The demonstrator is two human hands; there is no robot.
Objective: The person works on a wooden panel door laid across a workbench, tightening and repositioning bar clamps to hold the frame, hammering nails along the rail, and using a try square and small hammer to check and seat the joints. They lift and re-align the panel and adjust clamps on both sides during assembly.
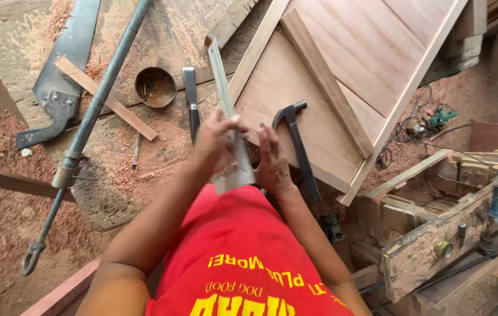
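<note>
Left hand (216, 143): grip clamped on metal ruler (228, 111), near its lower end.
Right hand (271, 161): fingers straight, apart, flat against ruler's edge.
Ruler: raised above desk (161, 35), slanting upward.
Nearby: hammer (298, 149) on wooden panel (319, 88); chisel (191, 99), handsaw (64, 70) on desk.

I've got a metal ruler (229, 120) pinched in my left hand (216, 142), right hand (271, 159) flat beside it, hammer (298, 146) just right.
</note>
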